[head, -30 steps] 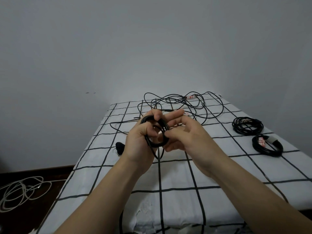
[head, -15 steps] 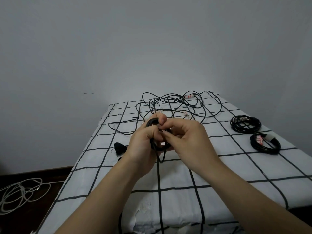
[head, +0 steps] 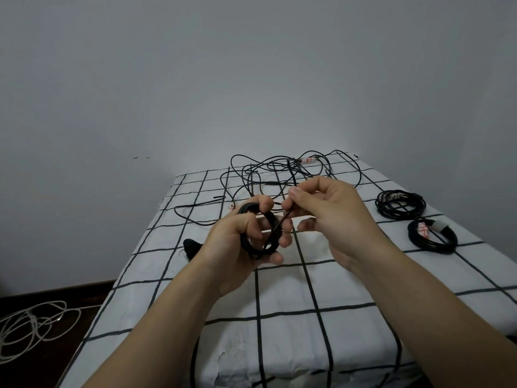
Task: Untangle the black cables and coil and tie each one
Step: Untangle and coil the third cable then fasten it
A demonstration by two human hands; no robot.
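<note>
Right hand [head: 330,217] now off coil [head: 258,242]; tie [head: 279,224], perhaps

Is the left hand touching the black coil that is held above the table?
Touching. The head view shows the left hand with its fingers curled round the coil and the thumb pressed on its top.

no legible text anywhere, red-and-white tag [head: 422,230] on a coiled cable [head: 433,246], markings too small to read

Black cables [head: 291,175]; white cloth [head: 349,281], black grid; white cord [head: 30,329].
</note>
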